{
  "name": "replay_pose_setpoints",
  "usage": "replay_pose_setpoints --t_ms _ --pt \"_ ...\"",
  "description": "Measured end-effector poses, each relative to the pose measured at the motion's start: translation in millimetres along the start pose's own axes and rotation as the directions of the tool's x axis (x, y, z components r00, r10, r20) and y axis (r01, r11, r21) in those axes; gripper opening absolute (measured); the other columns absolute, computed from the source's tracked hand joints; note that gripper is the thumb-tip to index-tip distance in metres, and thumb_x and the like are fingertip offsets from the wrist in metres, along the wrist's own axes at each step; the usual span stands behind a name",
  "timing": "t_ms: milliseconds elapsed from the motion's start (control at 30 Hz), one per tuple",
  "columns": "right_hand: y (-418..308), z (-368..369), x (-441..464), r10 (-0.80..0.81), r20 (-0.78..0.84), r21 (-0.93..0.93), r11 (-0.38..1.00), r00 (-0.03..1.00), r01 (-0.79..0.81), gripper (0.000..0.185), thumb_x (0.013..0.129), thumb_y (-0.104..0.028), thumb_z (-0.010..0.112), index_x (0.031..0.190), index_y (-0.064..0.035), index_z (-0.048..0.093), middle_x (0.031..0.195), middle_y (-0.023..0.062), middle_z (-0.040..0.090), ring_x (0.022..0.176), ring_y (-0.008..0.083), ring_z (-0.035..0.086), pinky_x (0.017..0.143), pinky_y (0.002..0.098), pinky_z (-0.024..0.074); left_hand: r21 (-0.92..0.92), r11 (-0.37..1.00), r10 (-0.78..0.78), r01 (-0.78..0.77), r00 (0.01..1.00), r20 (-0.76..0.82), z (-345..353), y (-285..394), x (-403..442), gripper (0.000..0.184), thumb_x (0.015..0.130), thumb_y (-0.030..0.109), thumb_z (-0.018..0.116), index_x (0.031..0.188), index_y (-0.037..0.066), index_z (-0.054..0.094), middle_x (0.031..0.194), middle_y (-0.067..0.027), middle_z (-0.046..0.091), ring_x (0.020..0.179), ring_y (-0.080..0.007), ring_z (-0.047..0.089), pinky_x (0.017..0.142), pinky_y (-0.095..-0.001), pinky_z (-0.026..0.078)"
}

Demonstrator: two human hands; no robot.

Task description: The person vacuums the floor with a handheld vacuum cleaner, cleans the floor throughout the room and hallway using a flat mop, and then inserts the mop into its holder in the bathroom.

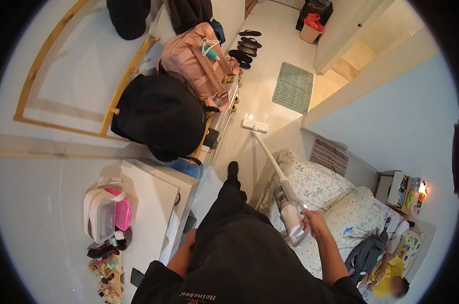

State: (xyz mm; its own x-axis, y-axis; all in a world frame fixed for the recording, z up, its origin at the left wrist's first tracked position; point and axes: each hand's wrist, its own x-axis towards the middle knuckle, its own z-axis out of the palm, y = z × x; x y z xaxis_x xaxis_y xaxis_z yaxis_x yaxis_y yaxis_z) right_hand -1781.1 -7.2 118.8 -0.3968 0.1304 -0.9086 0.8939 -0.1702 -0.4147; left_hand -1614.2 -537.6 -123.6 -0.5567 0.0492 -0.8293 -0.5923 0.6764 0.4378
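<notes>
My right hand [313, 222] is wrapped round the handle of a white cordless stick vacuum cleaner [290, 218]. Its long tube slants away from me, and its flat floor head [255, 125] rests on the pale tiled floor. My left hand [191, 238] hangs beside my left thigh, with its fingers hidden from view. A white cabinet [148, 187] stands to the left of that hand. Close to the vacuum's body on the right is a bed [315, 185] with floral bedding.
A pink backpack [189, 63] and a black bag [158, 116] hang on a wooden rack at left. Sandals [247, 48] line the floor ahead, near a green mat [293, 87]. A red-pink bin [311, 30] stands beyond. A person in yellow [389, 273] is on the bed.
</notes>
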Motion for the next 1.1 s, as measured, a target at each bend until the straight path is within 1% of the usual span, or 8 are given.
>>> replay_pose_setpoints --t_ms 67,200,367,667,767,833,867,1100 --pt "-26 11 26 -0.014 -0.001 0.021 1.0 1.0 0.014 0.028 0.091 -0.027 0.058 0.091 0.0014 0.057 0.058 0.0039 0.05 0.041 0.0127 0.043 0.039 0.0281 0.039 0.137 0.952 0.288 -0.275 0.954 -0.086 1 -40 64 0.03 0.082 0.025 0.058 0.097 0.0 0.067 0.099 -0.0248 0.064 0.095 -0.0424 0.06 0.08 -0.0479 0.048" --pt "-88 31 78 -0.037 -0.007 0.033 0.999 0.999 0.037 0.028 0.092 -0.029 0.057 0.091 -0.0004 0.057 0.057 0.0024 0.05 0.04 0.0107 0.042 0.038 0.0261 0.0386 0.129 0.99 0.052 -0.061 0.996 0.071 -33 41 106 0.029 0.084 0.023 0.054 0.101 0.002 0.065 0.106 -0.0238 0.063 0.101 -0.0412 0.058 0.083 -0.0475 0.047" --pt "-184 63 131 -0.069 -0.023 0.027 0.997 0.997 0.07 0.028 0.092 -0.027 0.057 0.091 0.0015 0.056 0.055 0.0031 0.049 0.039 0.0134 0.042 0.037 0.0274 0.0384 0.024 0.934 0.354 -0.357 0.932 0.085 -67 104 164 0.034 0.079 0.032 0.059 0.089 0.001 0.068 0.094 -0.0261 0.064 0.091 -0.0427 0.061 0.077 -0.048 0.048" --pt "-337 82 230 -0.097 -0.016 0.182 0.978 0.995 0.099 0.029 0.095 -0.027 0.052 0.088 0.0 0.054 0.054 0.0022 0.046 0.039 0.0133 0.04 0.038 0.0274 0.0384 0.059 0.981 0.187 -0.184 0.981 -0.053 -148 232 182 0.039 0.077 0.036 0.063 0.091 -0.001 0.067 0.094 -0.0276 0.063 0.091 -0.043 0.061 0.074 -0.0474 0.047" --pt "-383 86 261 -0.078 -0.013 0.19 0.979 0.997 0.079 0.029 0.096 -0.029 0.05 0.088 -0.0011 0.053 0.054 0.0013 0.046 0.039 0.012 0.039 0.038 0.0264 0.0383 -0.182 0.937 0.263 -0.298 0.945 -0.194 -129 206 226 0.039 0.08 0.035 0.062 0.091 -0.002 0.066 0.096 -0.0282 0.063 0.093 -0.042 0.061 0.074 -0.0476 0.046" --pt "-413 78 284 -0.076 0.016 0.189 0.979 0.997 0.072 0.029 0.097 -0.029 0.05 0.087 -0.0024 0.052 0.054 0.0006 0.045 0.04 0.0109 0.039 0.038 0.0265 0.0382 -0.46 0.888 0.007 0.015 0.999 0.045 -133 247 203 0.038 0.083 0.033 0.057 0.089 -0.003 0.067 0.093 -0.0282 0.063 0.09 -0.041 0.063 0.075 -0.048 0.047" --pt "-432 76 290 -0.076 0.024 0.18 0.981 0.997 0.07 0.028 0.097 -0.029 0.049 0.087 -0.0033 0.052 0.054 0.0 0.045 0.04 0.01 0.039 0.038 0.0267 0.0381 -0.155 0.974 0.168 -0.164 0.986 0.012 -122 202 239 0.038 0.084 0.033 0.055 0.089 -0.002 0.067 0.093 -0.0282 0.064 0.089 -0.0414 0.063 0.078 -0.0484 0.048" --pt "-553 48 385 -0.126 0.051 0.235 0.966 0.991 0.111 0.029 0.097 -0.03 0.05 0.084 -0.0043 0.051 0.053 0.0001 0.045 0.04 0.0103 0.038 0.038 0.0277 0.0381 0.024 0.999 0.03 -0.028 0.998 -0.055 -145 311 263 0.038 0.083 0.034 0.054 0.09 -0.001 0.068 0.093 -0.0279 0.064 0.09 -0.0414 0.063 0.079 -0.0485 0.048"
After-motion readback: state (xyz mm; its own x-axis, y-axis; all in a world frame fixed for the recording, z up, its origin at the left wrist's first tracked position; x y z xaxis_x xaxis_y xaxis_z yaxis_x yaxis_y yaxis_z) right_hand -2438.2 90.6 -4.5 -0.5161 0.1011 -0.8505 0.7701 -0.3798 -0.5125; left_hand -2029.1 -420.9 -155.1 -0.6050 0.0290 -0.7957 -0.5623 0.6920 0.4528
